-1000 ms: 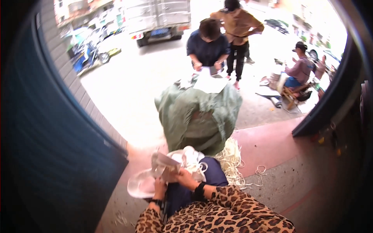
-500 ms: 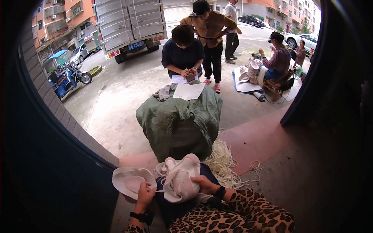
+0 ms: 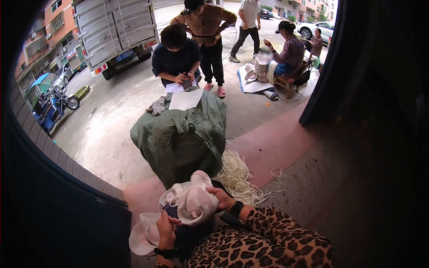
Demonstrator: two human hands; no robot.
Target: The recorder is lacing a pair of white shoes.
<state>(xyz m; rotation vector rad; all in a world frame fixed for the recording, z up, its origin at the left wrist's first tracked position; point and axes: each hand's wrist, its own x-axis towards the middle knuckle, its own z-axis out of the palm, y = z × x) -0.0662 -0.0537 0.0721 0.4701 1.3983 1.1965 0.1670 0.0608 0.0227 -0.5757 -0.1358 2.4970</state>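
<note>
A pale pinkish-white shoe upper (image 3: 195, 203) sits over my lap, tilted toe-up. My right hand (image 3: 222, 198) is closed around its right side. Close by its lower left edge is my left hand (image 3: 166, 228), fingers pinched together; the white lace seen in them a moment ago is hardly visible now. Another pale shoe upper (image 3: 144, 236) lies behind my left hand, partly covered by it. More white pieces (image 3: 167, 196) show at the held upper's left side.
A large green sack (image 3: 181, 138) stands ahead, with paper (image 3: 185, 99) and grey gloves (image 3: 157, 106) on top. White laces (image 3: 239, 178) are heaped right of it. Someone crouches (image 3: 176, 58) behind the sack; another person (image 3: 288, 51) sits working farther right. Dark door panels flank me.
My view has swung right, so the scene sits farther left. The held upper has tipped, its opening facing me more. My left hand has come closer to it. A person in the background has stepped.
</note>
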